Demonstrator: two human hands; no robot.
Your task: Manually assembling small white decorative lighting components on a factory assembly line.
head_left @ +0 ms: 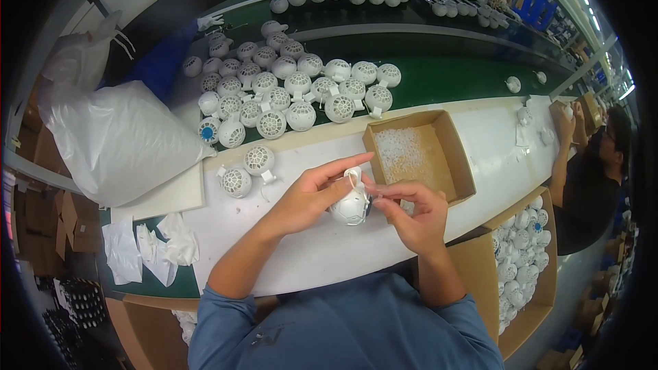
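Observation:
A round white plastic device (350,210) with a small loop part on top is held over the white worktop by my left hand (307,196). My left thumb presses near its top while the index finger stretches out past it. My right hand (419,218) is closed in a pinch against the device's right side; what sits between the fingertips is too small to make out. Just beyond my hands stands an open cardboard box (468,164) with small clear plastic pieces (401,153) in it. Two white balls with lattice fronts (258,159) lie left of my hands.
Many similar white balls (271,124) crowd the green belt (439,89) ahead. A stuffed white bag (123,144) and crumpled white bags (164,247) are at left. A carton of balls (473,274) stands at lower right. A co-worker (593,171) handles something at far right.

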